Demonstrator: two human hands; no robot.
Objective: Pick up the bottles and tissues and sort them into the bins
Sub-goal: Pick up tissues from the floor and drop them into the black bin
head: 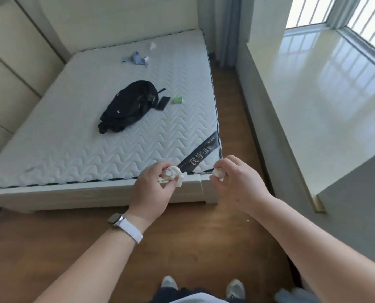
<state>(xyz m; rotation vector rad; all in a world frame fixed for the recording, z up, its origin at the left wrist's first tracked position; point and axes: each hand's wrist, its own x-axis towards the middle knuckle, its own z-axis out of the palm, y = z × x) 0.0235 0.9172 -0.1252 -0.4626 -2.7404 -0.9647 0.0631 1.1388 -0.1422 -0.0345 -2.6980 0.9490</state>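
- Tissues [171, 174], crumpled into two wads, were held one in each hand, just in front of the near right corner of the mattress [73, 149].
- Furthest left of the small things, a watch [115, 219] on a white strap sat on the left wrist.
- A black bag [129, 106] lay slumped in the middle of the mattress, with a blue cloth [135, 59] well beyond it at the far end.
- A loose tissue [152, 46] lay just right of the blue cloth, farther still.
- A dark phone [162, 103] lay just beside the bag's right side, and a small green packet [177, 99] lay near it, a little apart.
- The left hand [153, 189] had its fingers curled round the larger wad [170, 173], gripping it.
- The right hand [236, 184] pinched the smaller wad [218, 173] between thumb and bent fingers; the two hands were near each other but apart.
- A strip of wooden floor [236, 119] ran between the bed and a pale, glossy window sill [313, 106] along the right.
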